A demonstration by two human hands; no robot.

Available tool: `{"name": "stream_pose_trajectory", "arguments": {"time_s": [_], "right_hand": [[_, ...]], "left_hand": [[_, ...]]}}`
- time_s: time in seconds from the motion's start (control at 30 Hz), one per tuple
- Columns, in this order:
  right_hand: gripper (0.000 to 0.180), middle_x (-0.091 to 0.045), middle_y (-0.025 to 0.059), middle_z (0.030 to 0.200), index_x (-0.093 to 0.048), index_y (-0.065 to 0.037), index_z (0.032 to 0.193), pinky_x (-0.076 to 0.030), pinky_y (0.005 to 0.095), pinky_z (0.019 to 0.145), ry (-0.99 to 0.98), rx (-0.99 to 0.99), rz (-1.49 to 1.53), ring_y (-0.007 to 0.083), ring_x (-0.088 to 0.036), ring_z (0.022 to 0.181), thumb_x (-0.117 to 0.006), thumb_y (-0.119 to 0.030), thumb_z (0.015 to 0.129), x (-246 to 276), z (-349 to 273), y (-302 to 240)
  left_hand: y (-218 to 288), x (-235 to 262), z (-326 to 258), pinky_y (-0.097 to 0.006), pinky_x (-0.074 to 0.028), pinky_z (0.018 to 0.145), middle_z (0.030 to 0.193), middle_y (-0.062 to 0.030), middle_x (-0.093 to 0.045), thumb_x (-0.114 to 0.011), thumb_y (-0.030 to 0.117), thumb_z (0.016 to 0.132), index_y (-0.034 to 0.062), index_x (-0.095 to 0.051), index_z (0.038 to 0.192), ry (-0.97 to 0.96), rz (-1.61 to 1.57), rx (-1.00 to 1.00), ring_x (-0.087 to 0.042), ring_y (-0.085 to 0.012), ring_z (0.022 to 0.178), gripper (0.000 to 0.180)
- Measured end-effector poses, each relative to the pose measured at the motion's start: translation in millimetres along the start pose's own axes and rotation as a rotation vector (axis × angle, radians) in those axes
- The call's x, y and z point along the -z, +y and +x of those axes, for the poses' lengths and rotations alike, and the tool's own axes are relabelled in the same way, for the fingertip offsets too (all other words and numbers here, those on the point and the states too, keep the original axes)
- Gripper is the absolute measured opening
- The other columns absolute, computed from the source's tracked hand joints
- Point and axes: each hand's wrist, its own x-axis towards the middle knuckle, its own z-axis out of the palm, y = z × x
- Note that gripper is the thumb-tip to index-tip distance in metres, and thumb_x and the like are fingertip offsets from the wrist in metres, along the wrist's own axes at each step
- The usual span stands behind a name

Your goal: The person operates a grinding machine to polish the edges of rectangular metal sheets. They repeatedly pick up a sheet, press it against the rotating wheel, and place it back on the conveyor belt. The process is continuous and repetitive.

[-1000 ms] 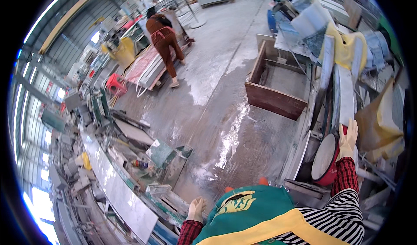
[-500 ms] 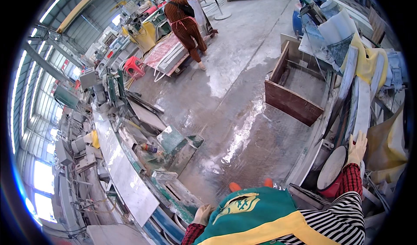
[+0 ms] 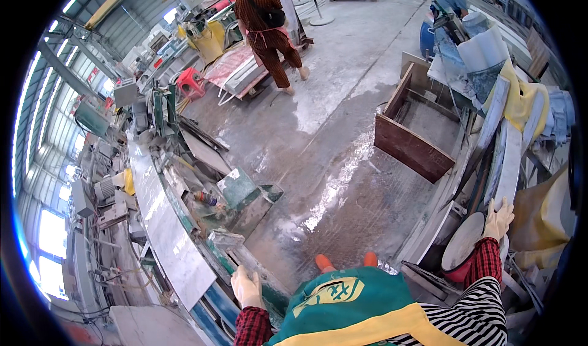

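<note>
My left hand, in a cream glove with a red checked sleeve, reaches out beside the wet green machine frame. Its fingers are stretched apart and nothing shows in them. Near it lies a long polished pale stone slab on the left-hand machine. On the other side my right hand, gloved alike, has its fingers spread at the near end of a long pale grey beam; whether it rests on the beam is hard to tell. Just below that hand stands a red round tub with a pale disc-like top.
Wet concrete floor runs between the machines. A brown wooden panel frame stands on the right, near a yellow cloth. Ahead, a person in brown stands by stacked slabs; another in blue is far right.
My left hand has moved forward and left, away from my apron, and its fingers have opened out. My right hand sits slightly lower in view. The person in brown has turned and shifted.
</note>
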Motion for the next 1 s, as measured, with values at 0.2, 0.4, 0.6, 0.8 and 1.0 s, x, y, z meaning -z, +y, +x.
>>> {"name": "stream_pose_trajectory", "arguments": {"time_s": [0.2,0.4,0.6,0.8,1.0], "right_hand": [[0.063,-0.044,0.0184,0.148,-0.046,-0.013,0.146,-0.041,0.0506,0.107,0.072,0.082,-0.047,0.0431,-0.046,0.129,-0.053,-0.052,0.097,-10.6,-2.4,2.6],[0.066,-0.046,0.0258,0.142,-0.045,-0.004,0.145,-0.041,0.0519,0.105,-0.004,0.132,0.072,0.0476,-0.049,0.125,-0.052,-0.049,0.097,14.6,-18.6,0.5],[0.072,-0.041,0.0301,0.149,-0.044,0.002,0.145,-0.034,0.0481,0.115,-0.023,0.236,0.094,0.0452,-0.041,0.137,-0.059,-0.047,0.094,25.6,-86.7,44.8],[0.092,-0.042,0.0267,0.148,-0.033,-0.004,0.151,-0.038,0.0467,0.113,-0.186,0.098,-0.051,0.0411,-0.041,0.138,-0.079,-0.036,0.078,45.0,-120.8,66.4],[0.094,-0.051,0.0315,0.139,-0.033,-0.01,0.151,-0.041,0.049,0.109,-0.169,0.067,-0.101,0.0451,-0.051,0.128,-0.078,-0.033,0.072,2.3,-81.4,93.8]], "left_hand": [[11.1,24.3,-13.8,-0.047,-0.038,0.107,0.119,-0.0176,-0.06,-0.075,0.019,0.08,0.0011,-0.056,0.116,-0.008,0.79,-0.465,-0.051,-0.0411,0.12,0.045],[14.7,20.8,-21.9,-0.048,-0.036,0.109,0.118,-0.018,-0.061,-0.073,0.016,0.079,0.0021,-0.057,0.116,-0.001,0.821,-0.527,-0.05,-0.043,0.124,0.043],[9.1,16.3,-23.2,-0.052,-0.031,0.115,0.125,-0.0194,-0.062,-0.071,0.014,0.079,0.0013,-0.056,0.121,0.121,0.767,-0.56,-0.049,-0.0451,0.129,0.047],[9.4,29.6,-4.4,-0.051,-0.027,0.119,0.136,-0.0188,-0.058,-0.071,0.014,0.079,0.0003,-0.052,0.134,0.221,0.726,-0.469,-0.046,-0.0425,0.135,0.059],[5.4,25.9,5.4,-0.051,-0.025,0.12,0.138,-0.0183,-0.055,-0.07,0.018,0.08,0.0003,-0.054,0.13,0.198,0.719,-0.512,-0.043,-0.0417,0.135,0.056]]}}
